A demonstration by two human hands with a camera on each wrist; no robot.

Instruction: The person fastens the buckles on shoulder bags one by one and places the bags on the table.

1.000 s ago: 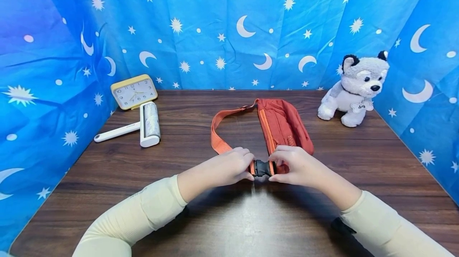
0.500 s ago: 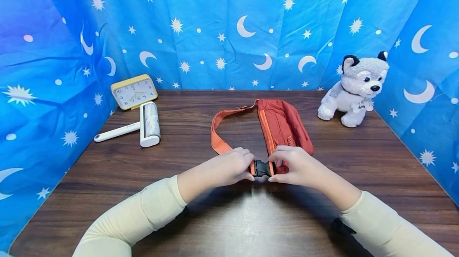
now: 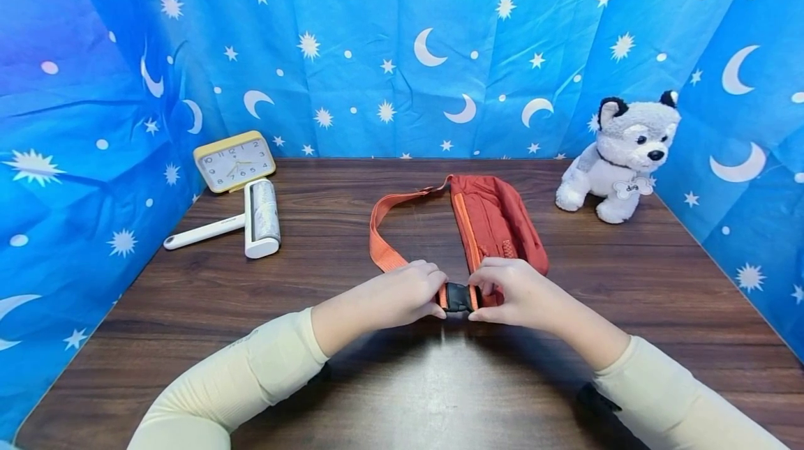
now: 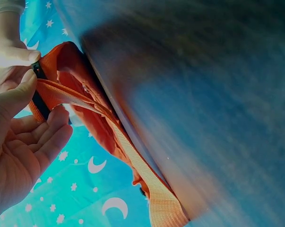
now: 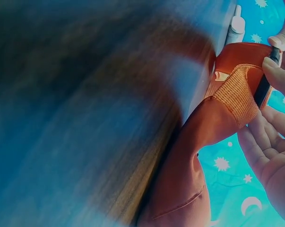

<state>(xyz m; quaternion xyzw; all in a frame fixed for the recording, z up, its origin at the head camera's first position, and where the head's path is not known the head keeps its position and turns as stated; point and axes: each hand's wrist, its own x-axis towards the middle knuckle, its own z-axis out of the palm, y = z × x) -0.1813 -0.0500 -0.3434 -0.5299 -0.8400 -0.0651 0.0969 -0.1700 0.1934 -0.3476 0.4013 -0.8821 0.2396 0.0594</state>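
A black side-release buckle point(image 3: 458, 297) joins the orange strap ends of a rust-red waist bag point(image 3: 502, 216) near the middle of the table. Pinching the buckle's left end between thumb and fingers is my left hand point(image 3: 408, 291). On the other end, thumb and fingers of my right hand point(image 3: 518, 291) pinch in the same way. The two buckle halves sit close together. From the left hand the orange webbing strap point(image 3: 383, 234) loops back to the bag's far end. In the left wrist view the buckle point(image 4: 39, 101) shows edge-on, partly hidden by the thumb.
A yellow alarm clock point(image 3: 235, 162) stands at the back left, with a white lint roller point(image 3: 260, 218) lying in front of it. At the back right sits a grey and white plush dog point(image 3: 628, 157). A blue star-patterned curtain point(image 3: 364, 38) encloses the table.
The buckle's halves have come closer together, and its black part looks shorter. My right hand has shifted slightly left; the bag has moved very slightly with it.
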